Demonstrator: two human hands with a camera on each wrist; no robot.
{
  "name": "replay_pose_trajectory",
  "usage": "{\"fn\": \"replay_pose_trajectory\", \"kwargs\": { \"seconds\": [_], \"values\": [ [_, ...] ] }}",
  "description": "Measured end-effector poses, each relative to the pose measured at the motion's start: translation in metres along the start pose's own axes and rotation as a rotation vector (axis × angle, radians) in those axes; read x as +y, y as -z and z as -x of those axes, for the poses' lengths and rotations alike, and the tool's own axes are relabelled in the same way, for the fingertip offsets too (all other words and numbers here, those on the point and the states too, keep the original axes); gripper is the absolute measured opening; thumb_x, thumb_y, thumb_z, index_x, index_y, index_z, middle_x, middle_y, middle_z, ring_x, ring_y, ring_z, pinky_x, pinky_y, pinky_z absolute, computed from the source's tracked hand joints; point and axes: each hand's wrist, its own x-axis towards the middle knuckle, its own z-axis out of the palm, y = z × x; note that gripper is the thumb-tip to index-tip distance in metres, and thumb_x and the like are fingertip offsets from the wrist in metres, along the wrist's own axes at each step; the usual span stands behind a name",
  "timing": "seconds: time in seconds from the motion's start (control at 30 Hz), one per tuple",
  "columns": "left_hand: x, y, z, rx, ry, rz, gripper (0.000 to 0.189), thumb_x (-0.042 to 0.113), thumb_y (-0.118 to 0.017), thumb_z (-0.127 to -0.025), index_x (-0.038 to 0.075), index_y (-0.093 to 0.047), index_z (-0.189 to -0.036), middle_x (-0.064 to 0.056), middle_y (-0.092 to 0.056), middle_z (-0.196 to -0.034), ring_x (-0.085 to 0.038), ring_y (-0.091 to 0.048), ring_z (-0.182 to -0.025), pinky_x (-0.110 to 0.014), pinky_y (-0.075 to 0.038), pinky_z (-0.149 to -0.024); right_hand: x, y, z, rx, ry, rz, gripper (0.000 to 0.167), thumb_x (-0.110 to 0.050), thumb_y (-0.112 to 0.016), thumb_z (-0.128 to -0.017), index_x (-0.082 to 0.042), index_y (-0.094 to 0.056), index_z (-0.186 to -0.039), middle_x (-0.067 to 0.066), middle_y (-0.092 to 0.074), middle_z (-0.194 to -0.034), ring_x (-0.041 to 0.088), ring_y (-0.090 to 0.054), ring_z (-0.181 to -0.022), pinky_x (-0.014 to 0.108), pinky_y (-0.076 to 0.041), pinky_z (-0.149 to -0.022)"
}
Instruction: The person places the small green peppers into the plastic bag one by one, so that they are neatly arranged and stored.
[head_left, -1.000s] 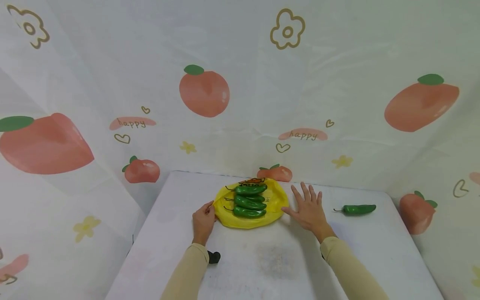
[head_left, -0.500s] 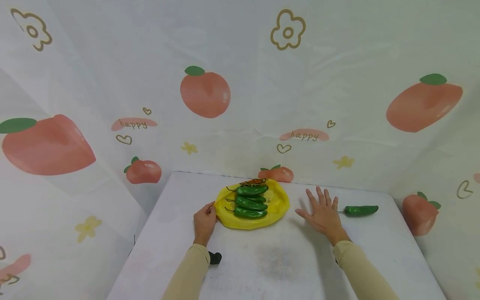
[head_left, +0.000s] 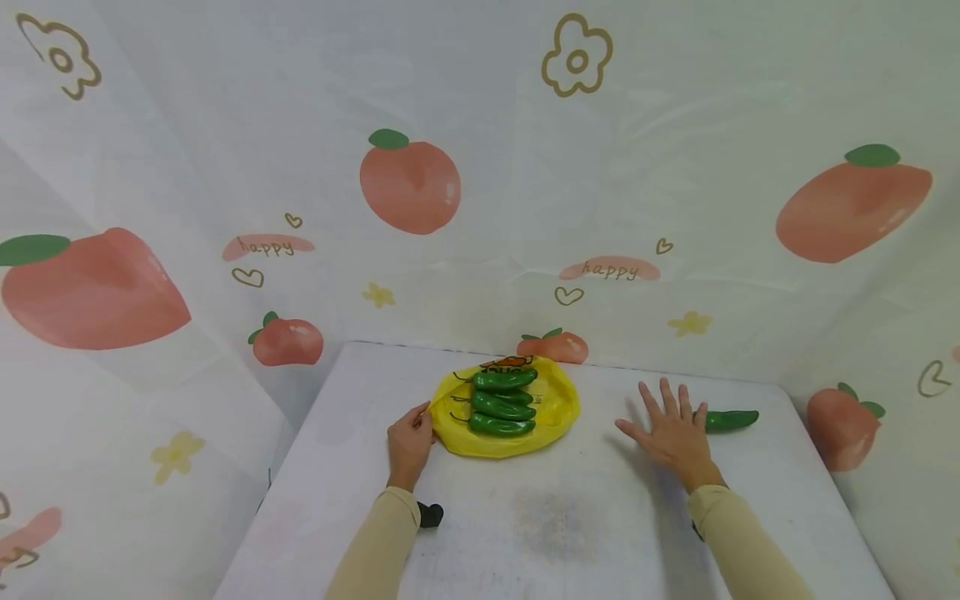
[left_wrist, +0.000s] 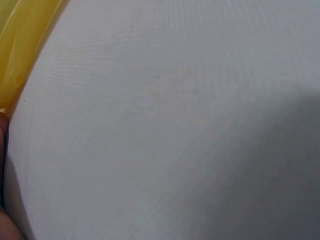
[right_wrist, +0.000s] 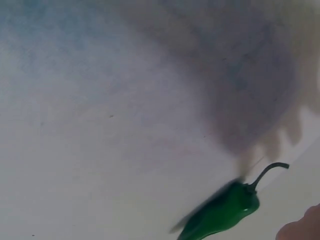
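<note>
A yellow plastic bag with dark printing lies spread at the back of the table, several green chili peppers stacked in a row on it. My left hand pinches the bag's left edge; the yellow film shows at the corner of the left wrist view. Fingers spread, my right hand hovers near a lone green chili pepper and hides its stem end from the head view. In the right wrist view that chili pepper shows its curved stem, with a blurred fingertip close by.
The white table ends at a cloth backdrop printed with peaches. A small black object shows beside the left sleeve.
My right hand has moved right, away from the bag's right edge to the lone chili pepper, with its fingers still spread. The left hand keeps its pinch on the bag.
</note>
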Motion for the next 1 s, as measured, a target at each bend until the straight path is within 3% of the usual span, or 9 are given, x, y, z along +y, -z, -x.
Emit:
{"fn": "replay_pose_trajectory", "kwargs": {
  "seconds": [0.47,0.7,1.0],
  "values": [
    [-0.001,0.001,-0.002,-0.016,0.027,-0.013,0.031,0.027,-0.06,-0.1,0.012,-0.075,-0.123,-0.01,-0.079,-0.096,-0.016,-0.067,-0.063,-0.024,-0.057,-0.058,0.039,0.01,0.011,0.016,0.002,-0.028,0.101,-0.076,-0.05,-0.092,-0.008,-0.024,-0.162,0.038,-0.016,-0.162,0.066,-0.009,-0.146,0.087,-0.001,-0.108],
    [-0.001,-0.001,-0.002,-0.022,0.035,-0.014,0.031,0.026,-0.06,-0.1,0.013,-0.075,-0.124,-0.01,-0.079,-0.098,-0.013,-0.068,-0.064,-0.024,-0.058,-0.058,0.06,0.018,0.013,0.065,-0.003,-0.029,0.097,-0.068,-0.056,-0.093,-0.005,-0.025,-0.159,0.042,-0.022,-0.156,0.068,-0.014,-0.142,0.09,-0.005,-0.103],
    [0.001,0.0,-0.001,-0.014,0.051,-0.014,0.03,0.027,-0.059,-0.101,0.015,-0.075,-0.123,-0.009,-0.079,-0.097,-0.014,-0.068,-0.065,-0.024,-0.058,-0.059,0.076,0.019,0.013,0.05,-0.066,-0.03,0.096,-0.066,-0.059,-0.093,-0.002,-0.027,-0.157,0.044,-0.024,-0.152,0.07,-0.016,-0.139,0.093,-0.006,-0.099]
  ]
}}
